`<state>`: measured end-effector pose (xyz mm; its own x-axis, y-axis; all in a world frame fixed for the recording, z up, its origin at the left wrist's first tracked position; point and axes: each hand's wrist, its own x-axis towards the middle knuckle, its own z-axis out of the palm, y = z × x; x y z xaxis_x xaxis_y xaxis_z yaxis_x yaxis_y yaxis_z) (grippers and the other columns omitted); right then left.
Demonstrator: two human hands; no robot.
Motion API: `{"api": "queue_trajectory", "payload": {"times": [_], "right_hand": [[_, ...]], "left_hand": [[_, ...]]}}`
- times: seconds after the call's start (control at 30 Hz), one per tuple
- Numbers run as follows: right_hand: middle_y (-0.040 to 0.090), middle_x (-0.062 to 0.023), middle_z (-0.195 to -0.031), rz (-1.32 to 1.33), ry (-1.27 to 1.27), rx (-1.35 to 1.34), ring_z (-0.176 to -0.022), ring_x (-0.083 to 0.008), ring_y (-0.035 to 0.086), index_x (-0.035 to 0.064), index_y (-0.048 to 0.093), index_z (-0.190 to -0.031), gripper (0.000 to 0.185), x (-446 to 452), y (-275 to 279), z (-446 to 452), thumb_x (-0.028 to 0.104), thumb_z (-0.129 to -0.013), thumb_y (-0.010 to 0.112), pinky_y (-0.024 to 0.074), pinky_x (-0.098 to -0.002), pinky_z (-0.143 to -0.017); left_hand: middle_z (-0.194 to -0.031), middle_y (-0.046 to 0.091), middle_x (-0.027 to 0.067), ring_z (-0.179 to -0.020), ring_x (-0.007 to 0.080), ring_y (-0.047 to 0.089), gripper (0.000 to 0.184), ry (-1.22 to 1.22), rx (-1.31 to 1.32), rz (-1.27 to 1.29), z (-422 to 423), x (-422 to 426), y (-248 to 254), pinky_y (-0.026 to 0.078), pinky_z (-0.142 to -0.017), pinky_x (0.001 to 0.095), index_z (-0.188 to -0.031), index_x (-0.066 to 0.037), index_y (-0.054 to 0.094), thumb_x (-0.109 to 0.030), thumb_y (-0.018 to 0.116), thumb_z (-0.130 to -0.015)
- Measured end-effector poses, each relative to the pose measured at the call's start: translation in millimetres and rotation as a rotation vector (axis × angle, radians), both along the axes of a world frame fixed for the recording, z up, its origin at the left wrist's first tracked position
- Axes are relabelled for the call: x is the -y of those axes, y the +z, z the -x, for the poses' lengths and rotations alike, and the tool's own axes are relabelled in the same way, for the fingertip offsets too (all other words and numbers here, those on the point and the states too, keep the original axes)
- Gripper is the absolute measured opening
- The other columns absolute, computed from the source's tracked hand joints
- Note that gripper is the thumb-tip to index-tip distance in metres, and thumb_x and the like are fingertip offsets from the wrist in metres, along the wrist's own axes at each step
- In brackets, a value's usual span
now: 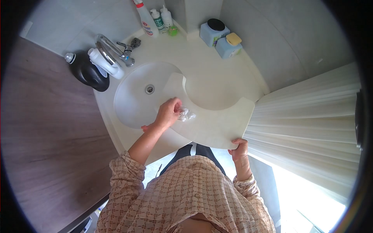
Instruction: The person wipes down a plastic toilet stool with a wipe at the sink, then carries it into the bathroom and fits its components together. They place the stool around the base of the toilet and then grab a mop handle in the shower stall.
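Observation:
My left hand [169, 112] is closed, its fingers pinching a crumpled white wipe or tissue [187, 114] against an off-white board. The board [217, 126] is a flat panel with a deep curved cut-out, tilted over the right part of the sink basin. Gripping the panel's lower right corner is my right hand [239, 148], thumb on top and the other fingers mostly hidden beneath. Under the left forearm shows a small reddish shape that I cannot make out. The white oval basin [132, 93] has a round metal drain [149, 89].
A chrome faucet [126, 58] stands behind the basin, near a dark jug [87, 72] and a white bottle [105, 64]. A spray bottle [147, 21] and two blue containers [228, 46] line the back. Right is a pleated white curtain [303, 120]; left, a wood-look panel [50, 116].

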<state>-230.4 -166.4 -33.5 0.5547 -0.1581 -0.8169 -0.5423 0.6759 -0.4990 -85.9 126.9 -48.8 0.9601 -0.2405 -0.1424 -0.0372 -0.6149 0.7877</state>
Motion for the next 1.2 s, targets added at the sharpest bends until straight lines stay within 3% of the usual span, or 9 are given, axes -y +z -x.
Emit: {"api": "queue_trajectory", "payload": {"times": [0.07, 0.2, 0.4, 0.53, 0.63, 0.8, 0.93, 1.1, 1.2], "right_hand": [[0.052, 0.004, -0.07, -0.017, -0.003, 0.048, -0.064, -0.0094, 0.051, 0.01, 0.053, -0.083, 0.028, -1.5, -4.0, -0.3, 0.011, -0.055, 0.055, 0.0426, -0.0277, -0.054], [0.053, -0.0015, -0.064, 0.012, -0.087, 0.05, -0.038, -0.0138, 0.044, 0.008, 0.054, -0.081, 0.025, -3.0, -27.1, 3.8, 0.014, -0.057, 0.053, 0.0285, -0.0251, -0.029], [0.051, -0.0019, -0.062, 0.005, -0.002, 0.003, -0.038, -0.0148, 0.046, 0.0075, 0.053, -0.081, 0.028, -1.4, -28.2, 6.9, 0.018, -0.056, 0.053, 0.0302, -0.0246, -0.028], [0.05, -0.0009, -0.06, 0.007, -0.031, -0.037, -0.041, -0.0144, 0.049, 0.0102, 0.054, -0.079, 0.026, -0.2, -51.2, 15.9, 0.019, -0.055, 0.053, 0.0315, -0.025, -0.029], [0.05, -0.0009, -0.059, 0.027, -0.063, -0.038, -0.041, -0.0145, 0.049, 0.0104, 0.054, -0.078, 0.023, 0.8, -56.7, 14.5, 0.018, -0.056, 0.053, 0.0319, -0.0251, -0.029], [0.05, -0.001, -0.059, -0.017, -0.077, -0.034, -0.041, -0.0147, 0.049, 0.0102, 0.055, -0.078, 0.023, 2.2, -66.1, 18.2, 0.019, -0.056, 0.053, 0.0326, -0.0252, -0.03], [0.05, -0.0012, -0.059, -0.043, -0.069, -0.028, -0.038, -0.0151, 0.047, 0.0085, 0.054, -0.08, 0.026, 1.0, -64.5, 25.8, 0.019, -0.056, 0.053, 0.0303, -0.0253, -0.028], [0.05, -0.002, -0.059, 0.015, -0.161, -0.065, -0.035, -0.0155, 0.045, 0.0067, 0.053, -0.082, 0.028, -9.1, -62.1, 17.1, 0.019, -0.056, 0.053, 0.0307, -0.025, -0.026], [0.051, -0.0022, -0.06, -0.012, -0.09, -0.017, -0.037, -0.0157, 0.047, 0.0071, 0.054, -0.083, 0.029, -2.5, -66.0, 21.6, 0.019, -0.056, 0.053, 0.0331, -0.0247, -0.027]], "left_hand": [[-0.084, 0.062, 0.0095, -0.075, 0.0215, 0.06, 0.023, -0.063, 0.097, 0.011, 10.7, 5.2, 0.8, 0.05, -0.068, 0.0361, -0.093, -0.007, 0.065, -0.008, 0.072, -0.071], [-0.09, 0.063, 0.0089, -0.08, 0.0251, 0.061, 0.018, -0.147, 0.469, 0.063, 36.1, 38.9, 7.0, 0.051, -0.071, 0.0366, -0.089, -0.006, 0.064, -0.009, 0.071, -0.073], [-0.089, 0.062, 0.0084, -0.086, 0.0264, 0.059, 0.016, -0.509, 0.59, 0.13, 38.3, 50.9, -22.2, 0.05, -0.072, 0.0366, -0.089, -0.004, 0.064, -0.001, 0.064, -0.074], [-0.091, 0.063, 0.0126, -0.088, 0.0305, 0.058, 0.01, -0.091, 0.495, -0.25, -68.4, -31.3, -43.1, 0.048, -0.076, 0.0394, -0.083, -0.002, 0.063, 0.001, 0.057, -0.076], [-0.089, 0.062, 0.0126, -0.087, 0.031, 0.058, 0.008, -0.037, 0.51, -0.097, -34.9, 13.7, -40.9, 0.046, -0.076, 0.042, -0.082, -0.003, 0.062, -0.001, 0.055, -0.079], [-0.097, 0.059, 0.0072, -0.094, 0.0262, 0.057, 0.016, -0.598, 0.497, 0.253, 107.2, 136.2, -15.0, 0.048, -0.08, 0.0392, -0.09, -0.005, 0.065, -0.003, 0.06, -0.075], [-0.09, 0.061, 0.0114, -0.087, 0.0271, 0.058, 0.013, -0.279, 0.515, 0.147, 30.3, 41.6, -63.1, 0.048, -0.073, 0.0378, -0.086, -0.003, 0.063, 0.001, 0.058, -0.076], [-0.085, 0.058, 0.0106, -0.078, 0.0267, 0.055, 0.008, 0.149, 0.484, -0.093, 0.2, -31.8, -32.8, 0.046, -0.067, 0.0381, -0.084, -0.002, 0.06, 0.001, 0.056, -0.078], [-0.089, 0.058, 0.0123, -0.087, 0.0293, 0.056, 0.018, -0.252, 0.449, 0.146, 84.1, 46.6, -50.6, 0.046, -0.075, 0.039, -0.091, -0.004, 0.063, 0.001, 0.058, -0.076]]}}
